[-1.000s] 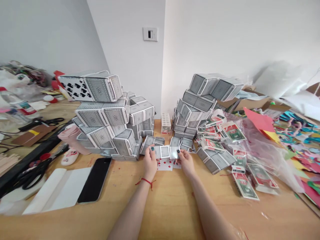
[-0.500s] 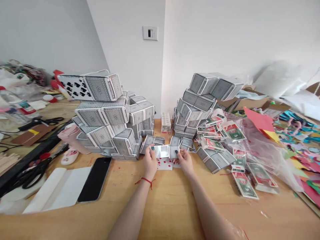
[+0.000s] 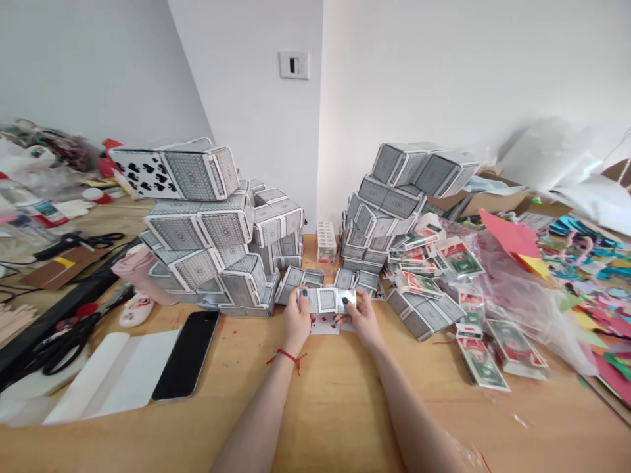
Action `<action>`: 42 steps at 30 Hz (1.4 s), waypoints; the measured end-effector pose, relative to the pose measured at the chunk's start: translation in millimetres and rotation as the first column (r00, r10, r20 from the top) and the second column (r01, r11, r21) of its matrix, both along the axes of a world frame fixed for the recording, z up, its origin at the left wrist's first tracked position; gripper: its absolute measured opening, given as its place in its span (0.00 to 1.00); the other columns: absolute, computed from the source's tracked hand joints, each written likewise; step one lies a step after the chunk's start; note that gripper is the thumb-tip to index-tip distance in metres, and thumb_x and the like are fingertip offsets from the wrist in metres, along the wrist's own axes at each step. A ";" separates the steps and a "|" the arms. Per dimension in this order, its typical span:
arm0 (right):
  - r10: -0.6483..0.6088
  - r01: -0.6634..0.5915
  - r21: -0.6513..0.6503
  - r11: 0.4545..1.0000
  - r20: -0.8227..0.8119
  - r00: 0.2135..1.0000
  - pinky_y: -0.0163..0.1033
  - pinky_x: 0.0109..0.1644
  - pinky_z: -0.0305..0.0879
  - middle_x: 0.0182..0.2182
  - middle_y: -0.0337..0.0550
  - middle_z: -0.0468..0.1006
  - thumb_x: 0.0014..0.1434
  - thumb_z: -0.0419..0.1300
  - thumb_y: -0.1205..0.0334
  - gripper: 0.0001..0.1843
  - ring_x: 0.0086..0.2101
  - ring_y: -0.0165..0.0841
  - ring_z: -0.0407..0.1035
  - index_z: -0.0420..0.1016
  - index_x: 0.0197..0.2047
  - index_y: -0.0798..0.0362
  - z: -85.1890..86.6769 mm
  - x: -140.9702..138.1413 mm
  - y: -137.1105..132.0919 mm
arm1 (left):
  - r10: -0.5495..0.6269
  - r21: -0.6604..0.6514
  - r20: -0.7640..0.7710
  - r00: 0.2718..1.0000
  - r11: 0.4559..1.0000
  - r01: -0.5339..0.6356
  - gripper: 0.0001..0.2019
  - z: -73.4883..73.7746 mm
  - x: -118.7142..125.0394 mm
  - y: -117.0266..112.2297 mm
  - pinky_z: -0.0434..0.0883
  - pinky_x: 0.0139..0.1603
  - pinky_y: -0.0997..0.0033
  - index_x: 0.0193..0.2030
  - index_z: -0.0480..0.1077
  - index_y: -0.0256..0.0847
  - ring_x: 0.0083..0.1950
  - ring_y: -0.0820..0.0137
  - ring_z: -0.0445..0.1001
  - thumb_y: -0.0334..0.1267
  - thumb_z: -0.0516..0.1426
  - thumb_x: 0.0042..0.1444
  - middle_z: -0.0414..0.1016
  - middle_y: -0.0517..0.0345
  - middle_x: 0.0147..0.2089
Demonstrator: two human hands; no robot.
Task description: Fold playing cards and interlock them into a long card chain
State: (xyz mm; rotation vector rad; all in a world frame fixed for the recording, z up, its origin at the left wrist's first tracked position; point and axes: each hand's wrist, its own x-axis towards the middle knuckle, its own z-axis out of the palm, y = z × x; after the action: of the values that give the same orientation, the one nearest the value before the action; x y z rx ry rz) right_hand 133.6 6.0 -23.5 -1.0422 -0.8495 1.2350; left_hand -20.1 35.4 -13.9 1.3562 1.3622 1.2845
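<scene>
Between the left stack (image 3: pixel 224 223) and right stack (image 3: pixel 389 195) of card-built boxes, I hold a strip of grey-backed cards (image 3: pixel 327 300), my left hand (image 3: pixel 296 320) pinching one end, my right hand (image 3: pixel 363 320) gripping the other, thumbs on top. Below it, a red diamond card (image 3: pixel 325 327) lies on the wooden table (image 3: pixel 335 407).

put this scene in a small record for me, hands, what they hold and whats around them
left hand: bare hand gripping one end of the held cards
right hand: bare hand gripping the other end
held cards: patterned backs in view, set in a row
below them: a card with red diamonds
left side: tall stack of card blocks, black phone, scissors
right side: second stack, card packs
left wrist: red string bracelet
surface: wooden table
</scene>
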 end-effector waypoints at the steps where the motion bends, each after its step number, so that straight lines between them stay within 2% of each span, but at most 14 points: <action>1: 0.004 -0.004 0.002 1.000 -0.002 1.000 0.39 0.24 0.71 0.24 0.33 0.71 0.46 0.60 0.49 0.28 0.21 0.33 0.72 0.52 0.46 0.47 0.9 -0.5 -0.6 | 0.002 0.018 -0.013 1.000 1.000 -0.002 0.15 0.0 -0.6 0.4 0.65 0.23 0.76 0.42 0.64 0.38 0.24 0.74 0.67 0.44 0.45 0.56 0.70 0.55 0.33; 5: -0.006 0.006 0.023 1.000 0.002 1.000 0.40 0.24 0.72 0.25 0.34 0.70 0.46 0.60 0.50 0.29 0.22 0.34 0.72 0.52 0.48 0.47 3.2 -3.2 -1.7 | 0.027 0.098 -0.070 0.997 0.995 -0.020 0.12 -3.0 -3.4 3.6 0.68 0.37 0.71 0.41 0.65 0.38 0.37 0.69 0.71 0.41 0.47 0.56 0.71 0.51 0.39; 8: -0.029 0.029 0.037 0.999 0.014 0.999 0.39 0.23 0.71 0.25 0.33 0.69 0.47 0.59 0.51 0.26 0.20 0.33 0.71 0.53 0.46 0.46 3.3 -4.5 -1.7 | 0.018 0.094 -0.074 0.997 0.995 -0.011 0.12 -5.3 -4.1 5.2 0.67 0.41 0.68 0.41 0.65 0.37 0.41 0.67 0.70 0.40 0.48 0.55 0.72 0.50 0.40; 11: 0.004 -0.005 0.023 1.000 0.032 0.999 0.36 0.19 0.69 0.23 0.31 0.69 0.47 0.60 0.52 0.25 0.17 0.31 0.69 0.54 0.45 0.46 3.1 -3.8 -1.6 | -0.024 0.092 -0.061 0.998 0.995 0.030 0.12 -4.9 -3.7 4.4 0.66 0.42 0.68 0.41 0.65 0.37 0.41 0.68 0.70 0.39 0.47 0.55 0.72 0.50 0.40; 19: 0.098 -0.098 0.021 0.995 0.007 0.995 0.34 0.18 0.66 0.16 0.28 0.68 0.49 0.58 0.52 0.23 0.16 0.30 0.68 0.52 0.44 0.47 2.2 -2.5 -2.3 | -0.045 0.104 -0.040 0.998 0.993 0.049 0.11 -4.1 -0.8 1.6 0.67 0.39 0.71 0.42 0.63 0.37 0.40 0.69 0.70 0.39 0.46 0.57 0.70 0.51 0.40; 23: 0.128 -0.128 0.021 0.992 -0.033 0.991 0.33 0.18 0.66 0.19 0.28 0.68 0.49 0.59 0.53 0.22 0.16 0.28 0.68 0.52 0.43 0.46 0.9 -3.2 -2.7 | -0.066 0.096 -0.042 0.997 0.993 0.070 0.12 -3.8 -1.5 1.8 0.66 0.38 0.71 0.41 0.63 0.37 0.38 0.69 0.69 0.41 0.45 0.57 0.70 0.52 0.38; 27: 0.151 -0.150 0.017 0.989 -0.044 0.988 0.33 0.18 0.66 0.19 0.28 0.68 0.49 0.59 0.53 0.22 0.16 0.28 0.68 0.52 0.42 0.46 -1.1 -2.3 -3.4 | -0.100 0.041 -0.022 0.995 0.994 0.101 0.14 -0.5 -3.1 0.5 0.66 0.29 0.74 0.40 0.64 0.38 0.30 0.72 0.68 0.44 0.45 0.57 0.69 0.54 0.34; 32: 0.151 -0.150 0.030 0.988 -0.047 0.987 0.32 0.17 0.66 0.19 0.28 0.68 0.49 0.59 0.53 0.22 0.16 0.28 0.68 0.51 0.43 0.46 -3.5 -1.5 -3.6 | -0.155 -0.025 0.037 0.987 0.987 0.156 0.14 1.6 -1.5 -1.3 0.59 0.17 0.78 0.41 0.61 0.38 0.18 0.78 0.60 0.45 0.44 0.57 0.64 0.61 0.26; 38: 0.218 -0.217 0.035 0.976 -0.047 0.975 0.32 0.19 0.66 0.19 0.30 0.69 0.51 0.57 0.52 0.24 0.17 0.29 0.69 0.49 0.47 0.47 -6.7 -5.5 -5.2 | -0.260 -0.056 0.104 0.960 0.962 0.266 0.11 -7.9 3.4 -1.8 0.61 0.18 0.78 0.41 0.58 0.40 0.17 0.78 0.59 0.44 0.44 0.57 0.61 0.64 0.24; 42: 0.242 -0.241 0.032 0.970 -0.024 0.970 0.31 0.18 0.65 0.19 0.30 0.69 0.52 0.57 0.52 0.22 0.17 0.28 0.69 0.51 0.46 0.47 -7.4 -8.1 -5.0 | -0.244 -0.058 0.066 0.968 0.967 0.247 0.11 -11.7 1.3 0.0 0.61 0.20 0.78 0.40 0.59 0.40 0.19 0.77 0.61 0.43 0.45 0.56 0.62 0.64 0.25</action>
State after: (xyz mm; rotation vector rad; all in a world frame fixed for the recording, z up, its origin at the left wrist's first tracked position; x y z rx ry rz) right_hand 125.6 1.0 -30.9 -0.9154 -0.9916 1.4340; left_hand -18.8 35.5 -25.5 1.3834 1.1462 1.0954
